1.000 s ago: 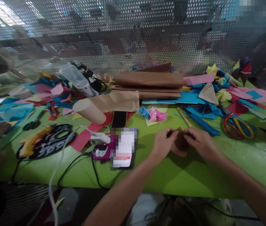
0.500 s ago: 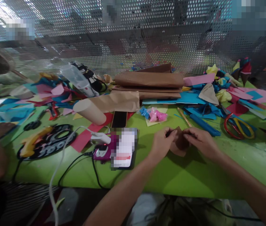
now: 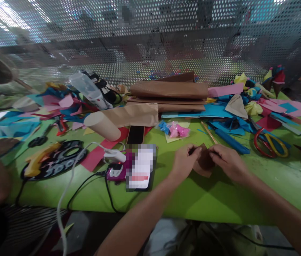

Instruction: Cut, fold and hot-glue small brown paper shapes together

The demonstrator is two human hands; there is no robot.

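Between my hands, just above the green table (image 3: 193,202), is a small piece of brown paper (image 3: 203,164) that looks curved, its lower edge rounded. My left hand (image 3: 184,160) pinches its left edge between thumb and fingers. On the opposite edge, my right hand (image 3: 226,159) is closed with the fingertips on the paper. Beyond them lie a pencil (image 3: 208,131) and a clear bag of blue and pink pieces (image 3: 174,129). A lit phone (image 3: 142,167), partly blurred out, rests left of my left hand.
Scissors with red and yellow handles (image 3: 271,143) and a blue cutter (image 3: 231,141) lie to the right. Brown paper rolls (image 3: 168,89) and a cardboard tube (image 3: 102,126) are farther back. A glue gun (image 3: 42,158) and a white cable (image 3: 71,177) occupy the left side.
The right hand's fingers have shifted very slightly on the brown paper. Both hands otherwise stay in place, and the view has moved a little.
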